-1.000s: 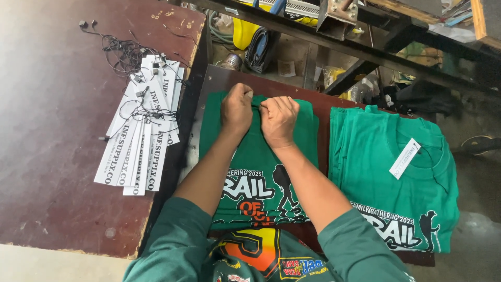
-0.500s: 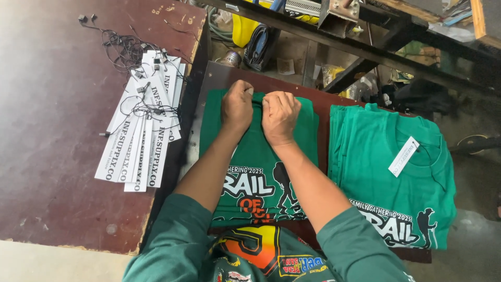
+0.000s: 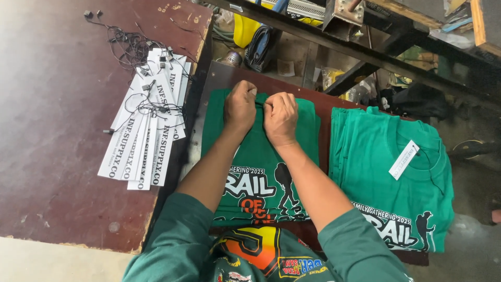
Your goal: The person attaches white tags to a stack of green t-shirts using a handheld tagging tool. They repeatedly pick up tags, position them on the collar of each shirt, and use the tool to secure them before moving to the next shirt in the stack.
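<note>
Both hands at the far edge of the folded green shirt (image 3: 261,156), at the collar, roughly 12 o'clock from the body. Left hand (image 3: 240,107): fingers curled and pressed together, pinching the collar fabric. Right hand (image 3: 281,117): same, curled tight on the collar just beside the left; the knuckles nearly touch. What sits between the fingertips is too small to tell.

The shirt lies flat, print side up, on a dark board (image 3: 219,78). Its far edge stops short of the board's far edge, leaving a narrow bare strip at 12 o'clock. The shirt's left edge runs close to the board's left edge.

At 3 o'clock: a second green shirt (image 3: 365,172) with a white tag (image 3: 403,160) on its collar. A thin strip of board shows between the two shirts, so they are near but apart.

At 9–10 o'clock: a fan of white paper tags (image 3: 143,141) with black strings (image 3: 130,47), on the brown table (image 3: 57,130), close to the table's right edge. A wide bare table surface lies left of the tags.

At 12–1 o'clock past the board: a metal frame (image 3: 365,57) and clutter below it, so room is tight there.
</note>
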